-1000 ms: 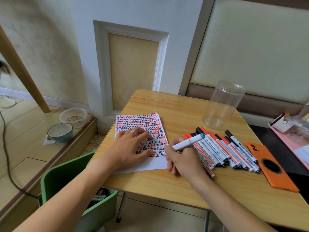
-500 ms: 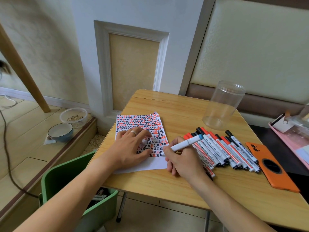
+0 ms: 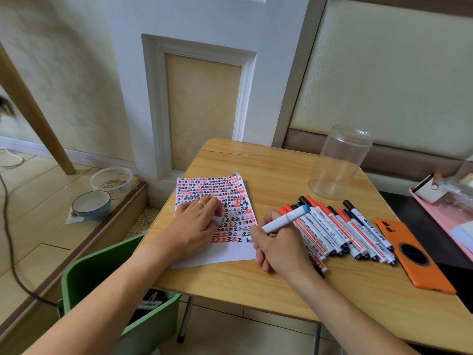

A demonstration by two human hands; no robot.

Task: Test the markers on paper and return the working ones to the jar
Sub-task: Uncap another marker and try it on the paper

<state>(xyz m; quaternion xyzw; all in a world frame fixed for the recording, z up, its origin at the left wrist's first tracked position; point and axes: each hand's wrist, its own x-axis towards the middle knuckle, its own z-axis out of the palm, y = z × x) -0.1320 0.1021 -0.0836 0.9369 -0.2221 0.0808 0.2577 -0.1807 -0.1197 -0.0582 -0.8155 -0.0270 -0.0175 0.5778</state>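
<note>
A white paper (image 3: 210, 186) covered with rows of red and black test marks lies on the wooden table (image 3: 245, 285). My left hand (image 3: 195, 228) rests on the sheet, and its fingers hold a small whitish cap (image 3: 217, 219). My right hand (image 3: 277, 248) grips a white marker with a blue end (image 3: 285, 219). Its tip touches the paper's lower right part. A pile of several red and black capped markers (image 3: 343, 229) lies just right of that hand. The clear plastic jar (image 3: 337, 162) stands empty and upright behind the pile.
An orange phone (image 3: 419, 267) lies at the table's right edge, with a pink tray (image 3: 445, 216) beyond it. A green bin (image 3: 99, 272) stands below the table's left edge. On the floor to the left sit a bowl (image 3: 90, 204) and a plastic container (image 3: 111, 181).
My left hand's fingers have drawn in slightly over the paper. My right hand and the marker have barely shifted, the tip staying on the lower rows.
</note>
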